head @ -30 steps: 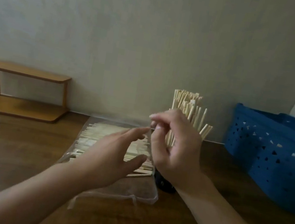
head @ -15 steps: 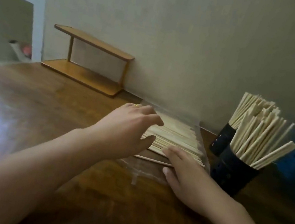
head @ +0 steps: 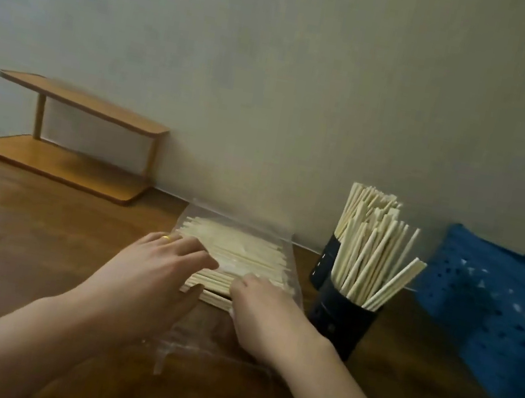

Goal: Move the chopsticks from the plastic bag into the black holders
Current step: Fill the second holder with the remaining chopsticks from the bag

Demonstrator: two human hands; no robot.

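Note:
A clear plastic bag [head: 294,275] lies on the wooden table [head: 20,245], holding a flat stack of pale chopsticks [head: 239,247]. My left hand [head: 154,274] rests flat on the bag's left side, fingers straight, a gold ring on one finger. My right hand [head: 260,316] is at the bag's near open end, its fingers curled over the near ends of some chopsticks; the fingertips are hidden. Right of the bag stand two black holders, a near one [head: 341,319] and a far one [head: 325,261], both packed with upright chopsticks [head: 370,251].
A blue perforated basket [head: 494,321] sits at the right, close behind the holders. A small two-level wooden shelf [head: 69,138] stands against the wall at the back left. The wall runs right behind the bag.
My right hand came down from the holder to the bag's open end and its fingers have now curled onto the chopsticks. My left hand settled flat on the bag. The view swung left, then back.

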